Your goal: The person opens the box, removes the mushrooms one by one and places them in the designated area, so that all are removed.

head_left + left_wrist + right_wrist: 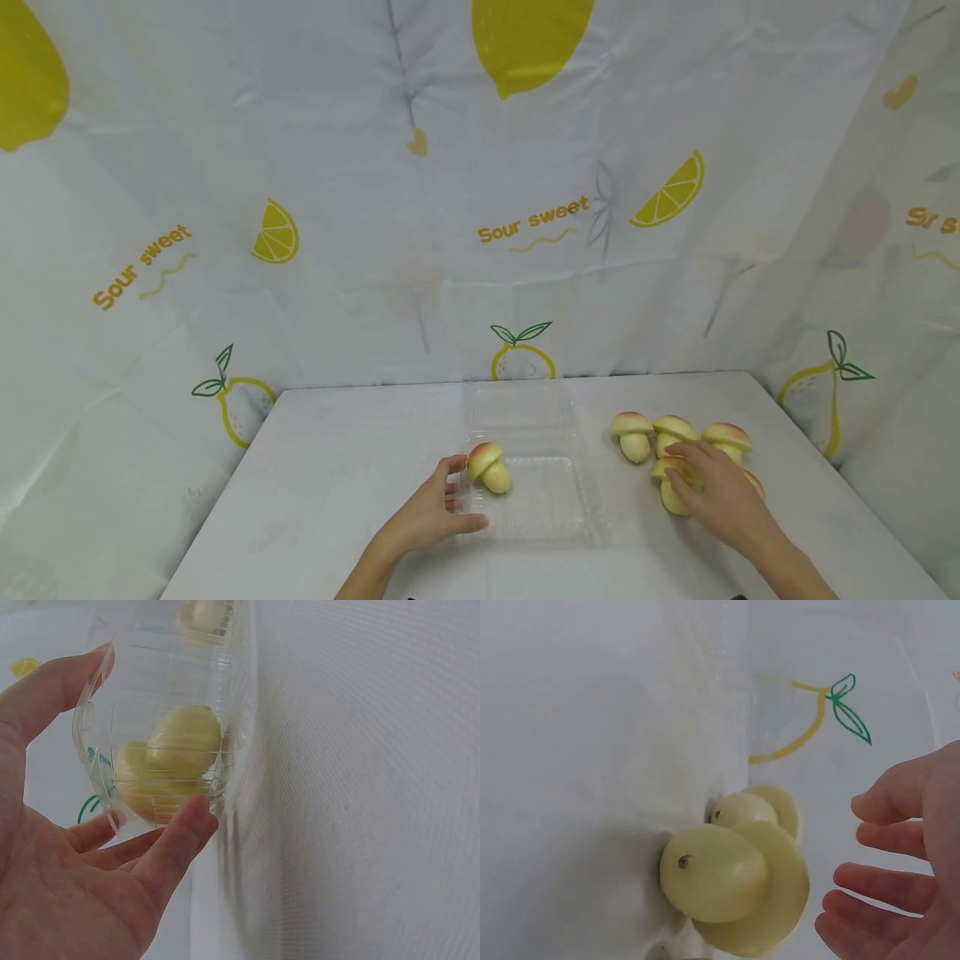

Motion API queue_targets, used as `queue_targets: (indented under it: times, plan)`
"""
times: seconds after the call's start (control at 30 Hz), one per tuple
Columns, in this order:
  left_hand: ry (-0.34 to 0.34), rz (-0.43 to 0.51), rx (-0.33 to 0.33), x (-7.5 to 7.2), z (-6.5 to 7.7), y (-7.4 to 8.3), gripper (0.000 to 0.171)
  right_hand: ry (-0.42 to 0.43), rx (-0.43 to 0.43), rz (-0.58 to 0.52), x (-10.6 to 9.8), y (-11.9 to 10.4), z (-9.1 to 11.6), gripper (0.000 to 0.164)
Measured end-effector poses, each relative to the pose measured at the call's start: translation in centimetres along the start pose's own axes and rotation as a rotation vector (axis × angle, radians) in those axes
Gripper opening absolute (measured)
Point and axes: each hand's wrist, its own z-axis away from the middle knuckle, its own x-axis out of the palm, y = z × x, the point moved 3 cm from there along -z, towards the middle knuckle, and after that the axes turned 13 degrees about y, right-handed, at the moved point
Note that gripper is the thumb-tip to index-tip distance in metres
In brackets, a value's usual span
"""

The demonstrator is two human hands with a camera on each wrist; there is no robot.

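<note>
A clear plastic box point(546, 504) stands on the table with its lid flipped up at the back. One yellow model mushroom point(495, 477) with a reddish cap lies at its left side. My left hand point(429, 510) holds the box's left side, thumb near the front corner and fingers along the wall; the left wrist view has the thumb on the rim point(94, 682). My right hand point(722, 492) hovers over a group of like mushrooms at the right, closest to the front one point(673, 500). In the right wrist view, its spread fingers are apart from that mushroom point(724, 877).
Behind the right hand stand more mushrooms, among them a left one point(632, 436), a middle one point(673, 429) and a right one point(727, 437). One is partly hidden by the hand. A lemon-print sheet point(360, 308) hangs around the white table point(322, 467).
</note>
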Motion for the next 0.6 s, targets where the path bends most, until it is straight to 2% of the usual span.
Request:
queue_targets:
  times: [0.17,0.33,0.6]
  plan:
    - [0.001,0.002,0.003,0.0,0.1,0.1,0.093,0.049,-0.012,-0.046,-0.1,-1.3,-0.5,0.023]
    - [0.0,0.002,-0.001,-0.1,0.1,0.1,0.093,0.053,-0.012,-0.091,-0.1,-2.5,-1.1,0.025]
    - [-0.001,-0.006,0.003,-0.1,-0.2,-0.2,0.094,0.129,-0.093,-0.154,0.5,-4.6,-2.0,0.028]
